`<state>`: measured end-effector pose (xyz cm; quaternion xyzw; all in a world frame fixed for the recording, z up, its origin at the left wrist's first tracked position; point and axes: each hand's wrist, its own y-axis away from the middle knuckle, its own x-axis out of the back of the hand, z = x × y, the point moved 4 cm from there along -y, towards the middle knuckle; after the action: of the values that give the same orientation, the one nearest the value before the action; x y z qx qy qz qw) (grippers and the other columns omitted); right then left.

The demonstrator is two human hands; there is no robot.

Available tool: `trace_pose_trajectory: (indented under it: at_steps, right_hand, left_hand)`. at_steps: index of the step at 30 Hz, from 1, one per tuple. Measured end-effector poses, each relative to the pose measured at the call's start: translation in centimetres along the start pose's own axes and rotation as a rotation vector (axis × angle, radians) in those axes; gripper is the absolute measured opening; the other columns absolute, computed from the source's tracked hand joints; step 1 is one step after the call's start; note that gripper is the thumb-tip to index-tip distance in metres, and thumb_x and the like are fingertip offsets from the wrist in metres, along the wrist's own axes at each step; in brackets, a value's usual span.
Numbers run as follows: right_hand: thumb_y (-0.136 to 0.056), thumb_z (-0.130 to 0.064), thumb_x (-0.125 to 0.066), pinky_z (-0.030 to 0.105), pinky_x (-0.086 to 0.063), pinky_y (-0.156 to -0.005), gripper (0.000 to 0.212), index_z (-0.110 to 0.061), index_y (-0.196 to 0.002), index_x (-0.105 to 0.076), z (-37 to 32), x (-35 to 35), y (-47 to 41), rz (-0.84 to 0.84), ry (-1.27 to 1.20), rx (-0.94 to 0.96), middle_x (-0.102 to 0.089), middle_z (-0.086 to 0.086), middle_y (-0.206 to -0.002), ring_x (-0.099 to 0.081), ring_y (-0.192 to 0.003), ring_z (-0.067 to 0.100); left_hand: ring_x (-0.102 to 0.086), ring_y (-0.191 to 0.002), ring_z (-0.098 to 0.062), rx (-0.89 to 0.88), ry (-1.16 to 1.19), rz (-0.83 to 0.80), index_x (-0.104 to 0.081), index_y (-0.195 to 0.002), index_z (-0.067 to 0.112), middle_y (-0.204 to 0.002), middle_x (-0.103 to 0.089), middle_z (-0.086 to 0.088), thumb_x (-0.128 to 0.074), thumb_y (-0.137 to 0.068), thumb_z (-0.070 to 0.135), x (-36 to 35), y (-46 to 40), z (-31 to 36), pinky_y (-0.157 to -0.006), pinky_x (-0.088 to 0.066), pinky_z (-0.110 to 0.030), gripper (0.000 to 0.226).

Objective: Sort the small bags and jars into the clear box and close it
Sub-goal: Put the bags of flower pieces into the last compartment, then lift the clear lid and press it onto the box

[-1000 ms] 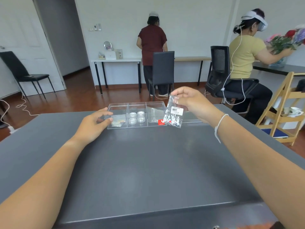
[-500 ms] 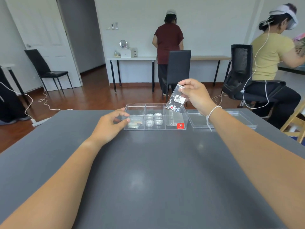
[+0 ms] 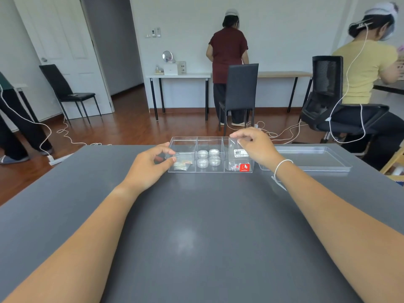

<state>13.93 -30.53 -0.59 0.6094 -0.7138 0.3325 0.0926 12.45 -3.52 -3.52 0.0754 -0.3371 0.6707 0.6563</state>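
A clear box with three compartments stands at the far side of the grey table. Its left compartment holds small bags, its middle one several small round jars. My right hand pinches the top of a clear bag with a barcode label, which hangs inside the right compartment. My left hand grips the box's left end wall. The box's clear lid lies flat to the right of the box.
Behind the table stand a black chair and a mesh office chair. A person in a maroon shirt stands at a white desk, and a person in yellow sits at the right. White cables cross the wooden floor.
My right hand has lowered the labelled bag from above the table down into the box's right compartment. My left hand has stayed at the box's left end.
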Motion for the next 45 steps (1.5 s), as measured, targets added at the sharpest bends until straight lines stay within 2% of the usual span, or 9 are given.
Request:
trace_pose_trajectory:
  at_steps: [5,9,14,20,29,36,40,43,45]
  right_hand:
    - [-0.088,-0.011,-0.05,0.044,-0.034,-0.105,0.025,-0.022,-0.1,-0.07,0.1,0.2,-0.1,0.054,0.142,0.012,-0.058,0.002,-0.112,-0.046,-0.116,0.026]
    - [-0.09,-0.02,-0.05,0.048,-0.035,-0.106,0.023,-0.022,-0.101,-0.07,0.2,0.1,0.1,0.003,0.19,-0.022,-0.065,0.0,-0.119,-0.053,-0.115,0.021]
    - [-0.09,-0.025,-0.044,0.045,-0.039,-0.103,0.027,-0.022,-0.097,-0.07,0.8,0.2,0.4,-0.042,0.238,-0.067,-0.066,0.0,-0.12,-0.055,-0.111,0.022]
    - [-0.09,-0.028,-0.048,0.025,-0.038,-0.09,0.024,-0.021,-0.1,-0.069,1.0,0.4,0.9,-0.015,0.165,-0.022,-0.065,-0.002,-0.119,-0.054,-0.106,0.013]
    - [-0.088,-0.02,-0.052,0.013,-0.033,-0.087,0.019,-0.018,-0.097,-0.069,2.8,6.8,3.5,0.135,0.169,-0.006,-0.067,-0.001,-0.112,-0.054,-0.095,0.008]
    - [-0.086,-0.018,-0.056,0.034,-0.036,-0.102,0.015,-0.02,-0.095,-0.068,7.4,13.7,7.0,0.225,0.341,-0.104,-0.065,0.005,-0.114,-0.054,-0.111,0.023]
    - [-0.084,-0.014,-0.058,0.034,-0.035,-0.102,0.02,-0.015,-0.101,-0.069,9.1,15.8,8.5,0.198,0.421,-0.131,-0.062,0.011,-0.119,-0.053,-0.113,0.027]
    - [-0.083,-0.017,-0.06,0.038,-0.034,-0.105,0.024,-0.017,-0.106,-0.067,10.1,16.6,9.2,0.161,0.452,-0.185,-0.057,0.011,-0.124,-0.05,-0.117,0.029]
    - [-0.083,-0.017,-0.06,0.04,-0.033,-0.107,0.025,-0.017,-0.107,-0.066,10.5,16.8,9.3,0.152,0.457,-0.195,-0.055,0.01,-0.126,-0.048,-0.119,0.03]
  left_hand:
    - [-0.06,-0.094,-0.02,0.003,0.002,-0.002,-0.065,-0.085,0.031,-0.131,-0.049,0.018,-0.063,-0.082,0.026,0.0,0.0,-0.1,-0.076,-0.035,-0.012,0.005]
    - [-0.06,-0.096,-0.021,0.006,0.005,-0.004,-0.065,-0.085,0.031,-0.13,-0.049,0.018,-0.064,-0.082,0.027,0.0,0.0,-0.1,-0.077,-0.036,-0.015,0.005]
    - [-0.06,-0.093,-0.019,0.007,0.008,-0.003,-0.064,-0.082,0.035,-0.133,-0.049,0.016,-0.064,-0.082,0.027,0.0,0.0,0.0,-0.075,-0.034,-0.009,0.008]
    - [-0.058,-0.083,-0.005,-0.01,0.002,-0.008,-0.063,-0.081,0.037,-0.135,-0.049,0.015,-0.064,-0.082,0.027,0.1,0.2,0.4,-0.075,-0.034,-0.009,0.01]
    - [-0.058,-0.09,-0.009,-0.024,-0.017,-0.007,-0.064,-0.087,0.038,-0.13,-0.048,0.018,-0.063,-0.082,0.028,0.2,0.2,0.5,-0.078,-0.035,-0.017,0.011]
    - [-0.053,-0.108,-0.019,-0.095,-0.115,0.134,-0.06,-0.109,0.032,-0.119,-0.054,0.016,-0.062,-0.083,0.029,0.4,0.4,2.2,-0.086,-0.037,-0.026,0.026]
    - [-0.047,-0.111,-0.026,-0.247,-0.266,0.26,-0.061,-0.113,0.026,-0.123,-0.059,0.002,-0.059,-0.085,0.026,-0.3,1.1,5.8,-0.094,-0.034,-0.028,0.028]
    - [-0.045,-0.101,-0.019,-0.392,-0.299,0.185,-0.062,-0.109,0.024,-0.117,-0.061,0.002,-0.058,-0.085,0.022,-4.0,2.3,9.6,-0.089,-0.03,-0.023,0.025]
    - [-0.047,-0.105,-0.019,-0.437,-0.32,0.06,-0.062,-0.11,0.024,-0.117,-0.061,0.002,-0.057,-0.085,0.024,-7.4,3.0,11.5,-0.089,-0.033,-0.025,0.026]
